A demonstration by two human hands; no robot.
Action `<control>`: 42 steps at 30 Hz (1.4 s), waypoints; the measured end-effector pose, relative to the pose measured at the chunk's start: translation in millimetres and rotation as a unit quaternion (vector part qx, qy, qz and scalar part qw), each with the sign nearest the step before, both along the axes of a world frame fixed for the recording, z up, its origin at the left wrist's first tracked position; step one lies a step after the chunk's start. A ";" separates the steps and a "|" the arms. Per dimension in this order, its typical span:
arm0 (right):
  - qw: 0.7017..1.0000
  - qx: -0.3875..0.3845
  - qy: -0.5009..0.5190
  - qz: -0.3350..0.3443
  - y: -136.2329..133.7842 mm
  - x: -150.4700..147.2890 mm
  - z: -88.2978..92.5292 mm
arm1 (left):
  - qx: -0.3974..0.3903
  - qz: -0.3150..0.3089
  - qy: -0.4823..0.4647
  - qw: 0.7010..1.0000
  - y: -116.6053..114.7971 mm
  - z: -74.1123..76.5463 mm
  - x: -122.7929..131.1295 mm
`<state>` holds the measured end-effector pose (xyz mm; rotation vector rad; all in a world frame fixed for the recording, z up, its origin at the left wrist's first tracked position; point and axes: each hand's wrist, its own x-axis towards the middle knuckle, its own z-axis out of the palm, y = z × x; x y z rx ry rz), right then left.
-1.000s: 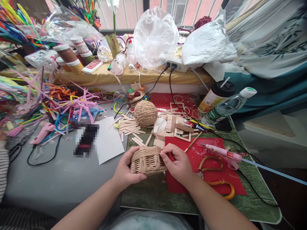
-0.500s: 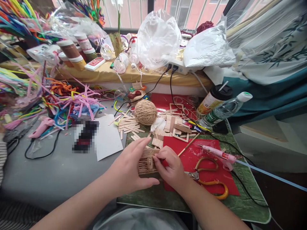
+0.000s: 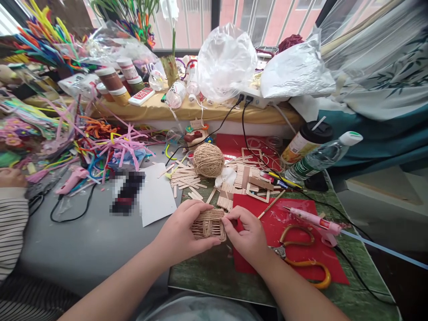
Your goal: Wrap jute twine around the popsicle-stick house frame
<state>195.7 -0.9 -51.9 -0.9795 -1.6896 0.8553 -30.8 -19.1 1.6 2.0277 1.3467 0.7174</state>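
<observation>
A small frame wound with brown twine (image 3: 207,225) is held just above the near part of the table. My left hand (image 3: 182,227) grips it from the left, fingers along the top edge and thumb along the bottom. At its upper right corner, my right hand (image 3: 244,229) pinches with thumb and forefinger; what lies between those fingertips is too small to make out, perhaps the twine's end. Beyond the frame sits a ball of twine (image 3: 209,159). Orange-handled scissors (image 3: 301,254) lie on a red sheet (image 3: 247,258) to the right of my right hand.
A pink glue gun (image 3: 314,218) lies at the right with a blue stick and a cord. Wooden craft sticks (image 3: 187,176) are strewn behind my hands. A bottle (image 3: 323,156) and a cup (image 3: 306,138) stand back right. At far left is another person's striped sleeve (image 3: 11,232).
My left thumb has come down onto the frame's lower edge; before, it stood away from it. My right hand stays at the right edge. The whole view has shifted slightly.
</observation>
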 end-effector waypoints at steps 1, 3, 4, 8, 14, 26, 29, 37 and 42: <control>1.000 0.003 0.001 0.003 -0.5 -0.5 -0.3 | -0.003 -0.004 -0.007 1.000 0.2 -0.3 -1.6; 1.000 0.015 -0.001 0.010 -1.4 -1.4 -0.7 | -0.015 -0.005 -0.025 1.000 1.0 -0.7 -4.2; 1.000 0.022 -0.002 0.014 -1.7 -1.6 -0.9 | -0.025 -0.003 -0.035 0.999 1.4 -0.7 -5.1; 0.998 0.051 -0.012 0.023 -1.2 0.5 -0.8 | -0.053 0.017 -0.066 0.996 2.7 0.1 -6.5; 0.995 0.081 -0.049 0.022 1.3 4.6 -3.1 | -0.071 0.047 -0.086 0.993 2.0 -0.9 -9.8; 0.994 0.093 -0.036 0.047 -1.4 0.9 -0.7 | -0.079 0.019 -0.097 0.992 0.1 -6.4 -19.3; 0.995 0.074 -0.034 0.050 -0.4 0.8 0.6 | -0.082 0.015 -0.087 0.993 0.6 -5.4 -18.6; 0.997 0.041 -0.024 0.059 -2.1 0.4 -4.2 | -0.048 0.019 -0.082 0.995 0.0 -8.6 -17.1; 0.997 0.024 -0.032 0.067 -3.3 0.4 -3.7 | -0.052 0.023 -0.075 0.996 0.0 -11.3 -18.3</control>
